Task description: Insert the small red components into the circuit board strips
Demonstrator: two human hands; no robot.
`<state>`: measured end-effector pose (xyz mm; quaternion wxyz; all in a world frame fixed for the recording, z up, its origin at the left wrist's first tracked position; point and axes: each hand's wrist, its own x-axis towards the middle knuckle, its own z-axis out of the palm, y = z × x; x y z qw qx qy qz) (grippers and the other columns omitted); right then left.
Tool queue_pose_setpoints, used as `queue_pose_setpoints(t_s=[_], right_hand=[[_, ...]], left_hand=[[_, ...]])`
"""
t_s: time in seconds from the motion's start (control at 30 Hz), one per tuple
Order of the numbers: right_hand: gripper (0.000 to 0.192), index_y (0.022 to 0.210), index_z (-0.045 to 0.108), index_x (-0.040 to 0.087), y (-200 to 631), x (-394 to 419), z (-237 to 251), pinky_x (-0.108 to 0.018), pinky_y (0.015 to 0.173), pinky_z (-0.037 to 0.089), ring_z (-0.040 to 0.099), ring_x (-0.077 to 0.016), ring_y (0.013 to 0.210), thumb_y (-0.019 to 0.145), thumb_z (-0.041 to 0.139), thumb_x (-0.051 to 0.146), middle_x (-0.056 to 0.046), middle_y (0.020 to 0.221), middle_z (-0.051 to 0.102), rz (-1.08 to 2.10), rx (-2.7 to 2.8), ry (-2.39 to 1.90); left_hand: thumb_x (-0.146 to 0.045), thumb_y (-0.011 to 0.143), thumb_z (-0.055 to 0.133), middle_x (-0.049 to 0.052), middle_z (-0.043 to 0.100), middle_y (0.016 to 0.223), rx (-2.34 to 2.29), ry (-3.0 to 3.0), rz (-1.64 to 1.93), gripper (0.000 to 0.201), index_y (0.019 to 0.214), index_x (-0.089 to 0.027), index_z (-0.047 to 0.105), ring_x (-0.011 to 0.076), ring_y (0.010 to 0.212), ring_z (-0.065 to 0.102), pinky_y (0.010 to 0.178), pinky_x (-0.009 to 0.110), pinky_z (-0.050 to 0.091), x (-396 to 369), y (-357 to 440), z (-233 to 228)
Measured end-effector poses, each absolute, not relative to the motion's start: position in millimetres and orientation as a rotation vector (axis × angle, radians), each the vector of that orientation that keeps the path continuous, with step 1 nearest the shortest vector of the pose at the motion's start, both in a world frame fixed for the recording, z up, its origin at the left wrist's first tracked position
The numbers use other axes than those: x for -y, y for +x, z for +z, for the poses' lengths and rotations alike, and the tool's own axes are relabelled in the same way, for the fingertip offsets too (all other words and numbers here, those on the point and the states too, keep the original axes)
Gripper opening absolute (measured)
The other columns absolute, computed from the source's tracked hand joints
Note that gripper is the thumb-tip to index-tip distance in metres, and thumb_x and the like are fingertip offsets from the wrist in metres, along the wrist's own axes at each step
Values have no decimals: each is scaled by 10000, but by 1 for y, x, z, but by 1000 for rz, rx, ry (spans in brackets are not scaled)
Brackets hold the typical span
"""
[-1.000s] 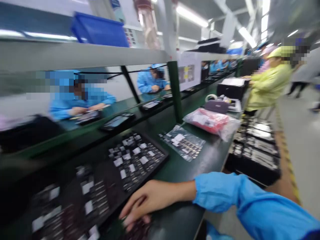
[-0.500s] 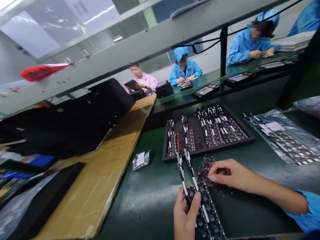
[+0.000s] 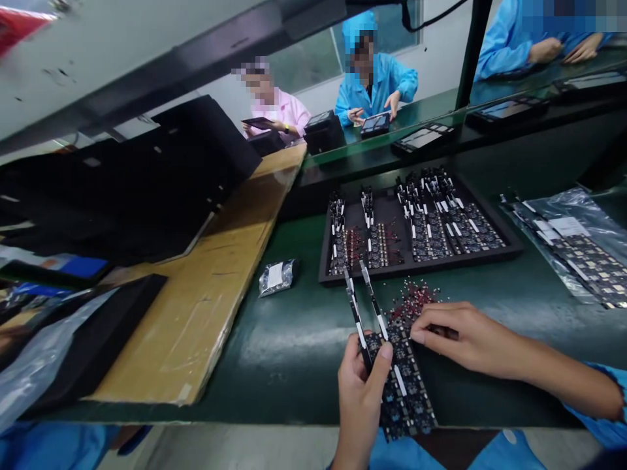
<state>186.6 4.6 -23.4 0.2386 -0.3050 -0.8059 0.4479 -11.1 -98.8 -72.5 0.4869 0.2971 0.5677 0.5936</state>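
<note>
My left hand [image 3: 365, 385] grips a dark circuit board panel [image 3: 409, 398] by its left side, thumb on top. Narrow black-and-white strips [image 3: 375, 303] stick out from the panel's far end. At the panel's upper right edge, my right hand [image 3: 460, 336] has thumb and forefinger pinched together; whatever is between the fingertips is too small to make out. Just beyond the fingers lies a loose pile of tiny red and white parts [image 3: 414, 300] on the green table [image 3: 294, 359].
Behind the pile stands a black tray [image 3: 321, 274] with several board panels. A bagged panel [image 3: 582, 241] lies at right, a small silvery packet [image 3: 277, 277] at left. Cardboard [image 3: 196, 326] covers the left side. Co-workers [image 3: 375, 78] sit across the bench.
The camera view has tilted down, so the table's front edge shows. My right fingertips have come from the pile's edge to the panel's edge. My left hand keeps its hold.
</note>
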Motion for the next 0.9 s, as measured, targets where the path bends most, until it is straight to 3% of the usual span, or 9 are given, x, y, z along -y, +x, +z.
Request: queue_pose_setpoints(t_s=[0.37,0.9], right_hand=[[233,974,687,254,189,-1,-20,-278,742,453,670,-175,826,1049,483,338,8,880,707,1140,2376,-802],[214,944,673,310,187,4,-29,-333,635,449,641,-203,684,1005,495,412,-5,801,675,1099,2360,-889]], left_hand=[[-321,787,789,49,736,712,-1383,731,1432,254,998,-205,710,262,638,692,610,315,568,98,-9,-67],[-321,761,814,53,750,662,-1390,708,1420,281,979,-184,702,249,566,687,518,285,558,98,-9,-66]])
